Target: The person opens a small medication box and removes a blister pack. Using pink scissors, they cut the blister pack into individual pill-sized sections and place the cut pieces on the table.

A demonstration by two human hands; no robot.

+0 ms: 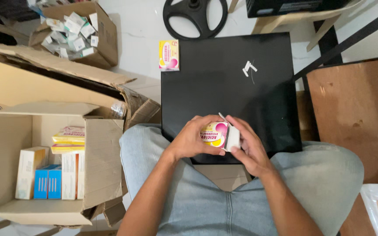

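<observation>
Right now both of your hands grip a small pink, yellow and white cardboard packet point(215, 135) above the near edge of the flat black board point(228, 74), over your lap. Your left hand point(192, 140) wraps its fingers around the packet's left side; your right hand point(249, 144) pinches the open white end flap. A matching packet point(169, 55) lies beside the board's far left corner.

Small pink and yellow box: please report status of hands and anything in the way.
Left hand and right hand both grip small pink and yellow box, white end flap open. Over black board. Nothing blocking.
</observation>
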